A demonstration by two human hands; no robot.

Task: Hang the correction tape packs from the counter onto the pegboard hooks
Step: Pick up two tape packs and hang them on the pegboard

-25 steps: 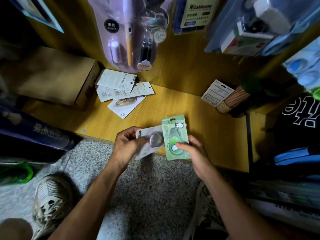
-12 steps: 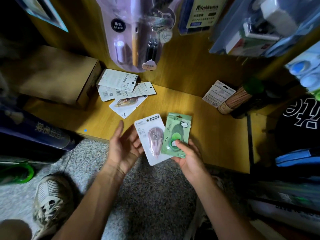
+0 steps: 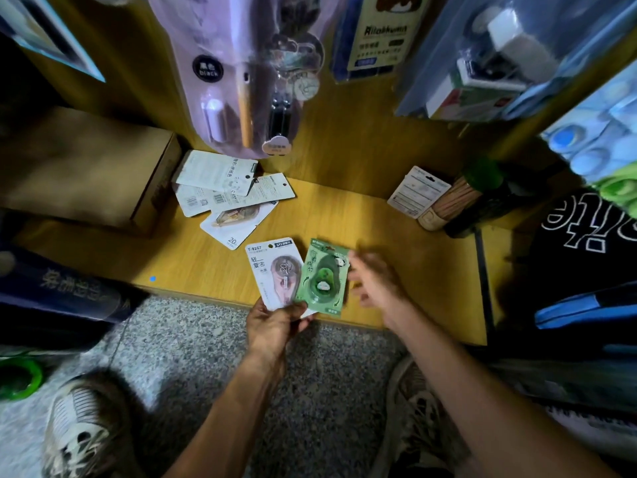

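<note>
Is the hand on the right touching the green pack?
Cannot tell. In the head view the blurred right hand sits against the green pack edge; no clear gap or contact.

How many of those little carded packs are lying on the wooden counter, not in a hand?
4: three overlapping by the cardboard box, namely and, and one leaning by the bamboo roll. More may be hidden underneath.

counter [image 3: 396, 243]: smooth wood | packs [image 3: 275, 270]: glossy plastic on card | floor [image 3: 213, 343]: speckled stone
</note>
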